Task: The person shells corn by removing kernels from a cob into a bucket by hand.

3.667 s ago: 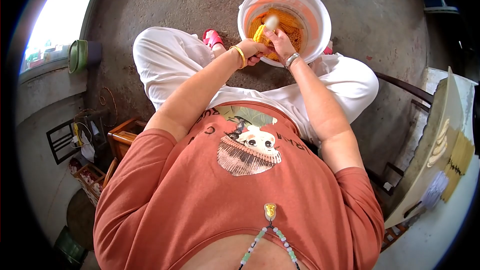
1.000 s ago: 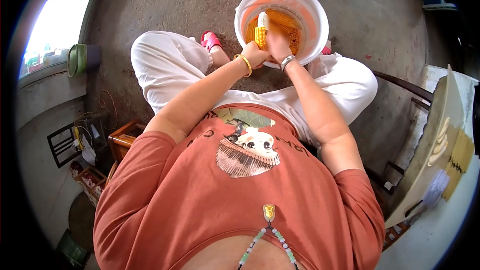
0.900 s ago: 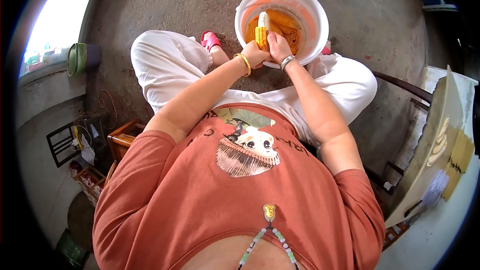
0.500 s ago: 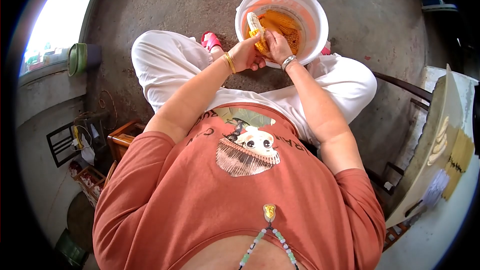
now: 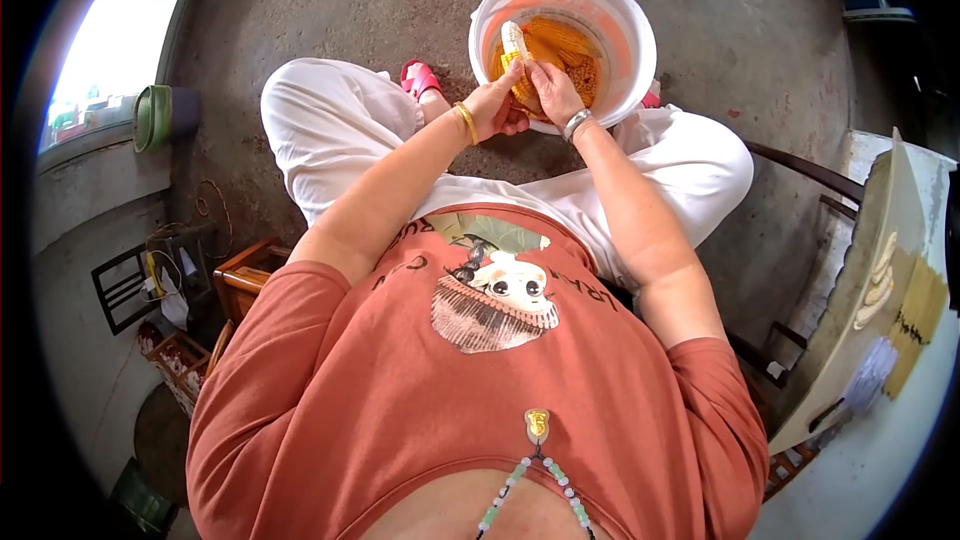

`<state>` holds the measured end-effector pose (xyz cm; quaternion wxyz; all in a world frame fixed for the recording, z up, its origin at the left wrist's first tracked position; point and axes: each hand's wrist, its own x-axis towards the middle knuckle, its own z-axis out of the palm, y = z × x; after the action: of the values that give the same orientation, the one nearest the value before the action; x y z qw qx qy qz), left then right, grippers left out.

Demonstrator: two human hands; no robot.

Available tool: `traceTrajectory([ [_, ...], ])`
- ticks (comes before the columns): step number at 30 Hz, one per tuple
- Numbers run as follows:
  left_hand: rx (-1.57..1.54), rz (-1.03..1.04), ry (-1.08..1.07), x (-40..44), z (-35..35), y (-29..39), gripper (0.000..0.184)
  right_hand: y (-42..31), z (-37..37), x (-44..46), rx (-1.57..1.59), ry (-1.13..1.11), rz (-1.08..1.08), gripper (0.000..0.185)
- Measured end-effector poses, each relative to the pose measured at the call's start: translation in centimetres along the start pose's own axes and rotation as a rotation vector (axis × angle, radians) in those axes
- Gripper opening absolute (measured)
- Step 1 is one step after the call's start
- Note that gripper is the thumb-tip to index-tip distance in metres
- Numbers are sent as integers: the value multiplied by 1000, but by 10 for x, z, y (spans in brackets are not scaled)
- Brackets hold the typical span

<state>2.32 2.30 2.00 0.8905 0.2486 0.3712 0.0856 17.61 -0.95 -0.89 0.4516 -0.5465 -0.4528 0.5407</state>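
Note:
A partly stripped corn cob (image 5: 514, 43) points away from me over the near side of a white bucket (image 5: 640, 60). Its far end is bare and pale, while yellow kernels cover the nearer part. My left hand (image 5: 494, 110), with a gold bracelet at the wrist, is closed around the cob's lower end. From the right, my right hand (image 5: 556, 92), wearing a silver band, presses against the cob's kernels with its fingers curled. Loose yellow kernels (image 5: 584, 80) and more corn cobs (image 5: 558, 40) lie inside the bucket below.
The bucket stands on the concrete floor (image 5: 330, 0) between my knees. To the right is a table (image 5: 840, 310) with pale items on it. Wooden furniture (image 5: 245, 275) stands at the left, and a green container (image 5: 153, 120) sits by the window.
The corn cob has tilted a little more upright and shifted slightly right. My left hand has moved slightly right with it, while my right hand stays nearly in place.

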Motion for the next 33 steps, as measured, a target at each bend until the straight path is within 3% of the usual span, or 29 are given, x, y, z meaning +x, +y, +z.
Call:
traceTrajectory([
  [7,155,6,107,3,4,-3,60,-4,4,0,-387,196,-83,34],
  [8,141,-1,124,3,4,-4,61,-6,5,2,-390,268,38,33],
  [11,84,-20,161,5,4,-5,63,-1,3,4,-402,275,-48,31],
  [17,-29,-22,174,0,7,1,64,-30,-4,-9,-255,107,-2,35],
  [19,-48,-1,209,-4,14,2,63,0,-6,-2,-102,24,5,40],
  [21,-40,-23,202,0,8,0,63,-1,-4,-2,103,-73,132,41],
  [24,-41,-15,201,2,7,-2,62,-18,3,-8,234,-108,112,41],
  [30,-19,-9,151,3,3,-3,62,1,5,-3,225,-72,100,42],
  [33,3,-8,150,4,3,-4,63,10,5,1,-26,25,46,42],
])
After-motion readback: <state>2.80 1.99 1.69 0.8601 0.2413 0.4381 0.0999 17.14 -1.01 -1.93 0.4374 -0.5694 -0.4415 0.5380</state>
